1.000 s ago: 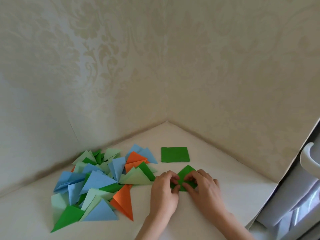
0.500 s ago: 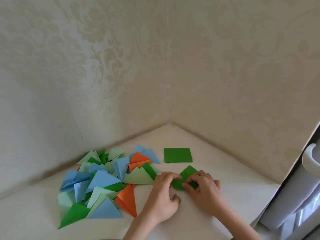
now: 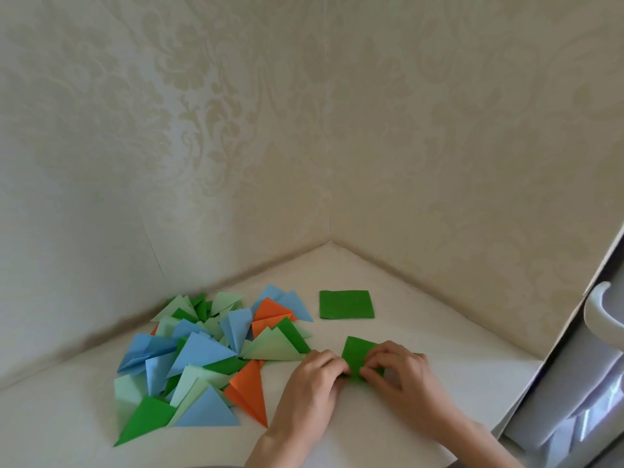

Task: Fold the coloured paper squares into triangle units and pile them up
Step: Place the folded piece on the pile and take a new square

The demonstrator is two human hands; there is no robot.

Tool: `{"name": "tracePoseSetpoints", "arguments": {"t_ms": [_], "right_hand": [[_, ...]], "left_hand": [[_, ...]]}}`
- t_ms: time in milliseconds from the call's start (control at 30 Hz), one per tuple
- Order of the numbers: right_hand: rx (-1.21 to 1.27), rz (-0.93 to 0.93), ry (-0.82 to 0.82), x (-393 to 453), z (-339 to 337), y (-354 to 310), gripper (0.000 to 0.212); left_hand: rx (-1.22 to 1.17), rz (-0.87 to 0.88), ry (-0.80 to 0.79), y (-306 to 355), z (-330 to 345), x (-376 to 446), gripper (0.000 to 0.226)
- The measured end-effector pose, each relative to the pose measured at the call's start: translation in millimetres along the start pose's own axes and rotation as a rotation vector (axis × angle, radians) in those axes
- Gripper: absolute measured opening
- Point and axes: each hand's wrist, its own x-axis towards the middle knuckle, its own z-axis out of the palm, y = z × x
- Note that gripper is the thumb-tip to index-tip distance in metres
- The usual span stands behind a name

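Observation:
A dark green paper piece (image 3: 358,354), partly folded, lies on the white tabletop (image 3: 388,427) between my hands. My left hand (image 3: 309,388) pinches its left edge with fingertips bent onto it. My right hand (image 3: 401,380) pinches its lower right part, fingers curled over the paper. Part of the sheet is hidden under my fingers. A flat dark green square (image 3: 346,304) lies beyond it, untouched. To the left spreads a pile of folded triangles (image 3: 202,359) in blue, light green, dark green and orange.
The table sits in a corner between two patterned walls (image 3: 331,231). Its right edge (image 3: 520,396) drops off beside a white door with a handle (image 3: 604,309). The triangle pile reaches close to the left wall.
The view shifted a little. My fingers have worked along the green piece, which now shows a squarer top edge rather than a point. The pile and the flat square have not moved.

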Motion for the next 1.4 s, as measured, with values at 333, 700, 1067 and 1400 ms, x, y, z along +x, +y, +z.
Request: {"name": "tracePoseSetpoints", "arguments": {"t_ms": [333, 700, 1067, 1400], "right_hand": [[-0.085, 0.026, 0.047, 1, 6, 3, 0.038], [-0.084, 0.121, 0.17, 1, 13, 5, 0.027], [0.012, 0.22, 0.001, 8, -2, 1, 0.036], [0.05, 0.352, -0.2, 26, -27, -6, 0.029]], "left_hand": [[-0.104, -0.17, 0.008, 5, 7, 11, 0.007], [-0.089, -0.301, 0.054, 4, 22, 22, 0.023], [-0.167, -0.348, 0.033, -1, 18, 24, 0.027], [-0.037, -0.249, -0.086, -1, 6, 29, 0.019]]}}
